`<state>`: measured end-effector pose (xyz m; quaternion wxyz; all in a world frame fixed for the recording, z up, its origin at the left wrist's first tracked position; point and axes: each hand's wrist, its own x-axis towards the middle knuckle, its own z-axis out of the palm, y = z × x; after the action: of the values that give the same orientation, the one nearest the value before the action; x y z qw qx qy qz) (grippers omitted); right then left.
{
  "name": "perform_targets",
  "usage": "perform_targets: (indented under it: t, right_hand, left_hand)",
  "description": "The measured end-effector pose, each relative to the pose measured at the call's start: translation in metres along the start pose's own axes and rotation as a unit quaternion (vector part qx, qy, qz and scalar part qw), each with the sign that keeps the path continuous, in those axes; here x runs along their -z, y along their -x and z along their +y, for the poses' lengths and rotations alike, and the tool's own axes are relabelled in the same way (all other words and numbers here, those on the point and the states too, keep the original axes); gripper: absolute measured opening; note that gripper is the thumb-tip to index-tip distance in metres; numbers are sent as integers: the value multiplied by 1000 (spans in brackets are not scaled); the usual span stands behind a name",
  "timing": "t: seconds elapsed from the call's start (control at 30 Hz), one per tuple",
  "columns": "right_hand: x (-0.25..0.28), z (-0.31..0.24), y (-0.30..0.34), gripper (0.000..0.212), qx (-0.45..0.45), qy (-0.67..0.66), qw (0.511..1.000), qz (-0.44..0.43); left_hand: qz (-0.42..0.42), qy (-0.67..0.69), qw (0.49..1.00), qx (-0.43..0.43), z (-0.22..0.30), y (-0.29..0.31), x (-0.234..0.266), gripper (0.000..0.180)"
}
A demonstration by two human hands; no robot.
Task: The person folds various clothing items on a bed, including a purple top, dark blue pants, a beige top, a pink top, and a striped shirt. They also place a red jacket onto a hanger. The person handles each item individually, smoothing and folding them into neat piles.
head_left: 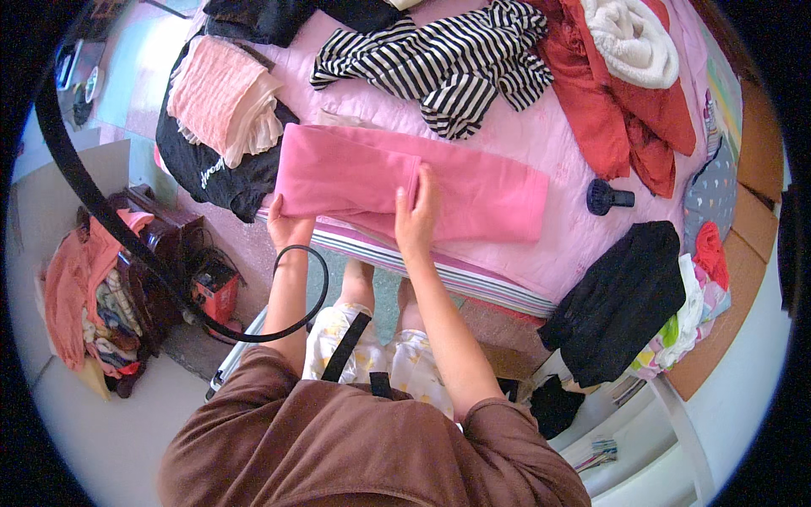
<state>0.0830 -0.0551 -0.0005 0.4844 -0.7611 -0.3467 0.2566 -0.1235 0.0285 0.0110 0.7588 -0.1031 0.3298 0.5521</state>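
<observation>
A pink garment [346, 169], partly folded, lies over the near edge of the bed; its single-layer right end tapers like a trouser leg. My left hand [287, 226] is closed on its near left corner. Around the edge of the folded-over part, near the garment's middle, my right hand [417, 218] is closed, with its thumb on top. Just beyond it a black-and-white striped top [439, 63] is spread out. To the left, a folded peach cloth [221, 93] rests on a black garment [215, 182].
On the bed's pink quilt [566, 253] lie red clothes [591, 101], a rolled white fleecy item [632, 42] and a small black handheld fan [606, 197]. Black clothing [629, 296] hangs at the right. A dark cabinet [156, 279] holds a clothes pile [89, 296] at left. A black cable [127, 228] loops across my left arm.
</observation>
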Motion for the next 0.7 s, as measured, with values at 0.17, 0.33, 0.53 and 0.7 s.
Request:
perform_targets:
  t: [0.17,0.33,0.53,0.7]
  right_hand:
    - [-2,-3,8,51,-118,-157,975,-104]
    - [28,55,60,55,-165,-253,953,-4]
    - [86,111,96,54,-276,-439,851,88]
    - [115,133,114,53,-295,-491,808,138]
  left_hand:
    - [-24,-97,994,49,-42,39,-39,40]
    - [-59,-578,812,59,-189,103,-65,54]
    - [-352,-775,517,93,-330,89,6,43]
    - [-374,-825,380,184,-308,76,1,37]
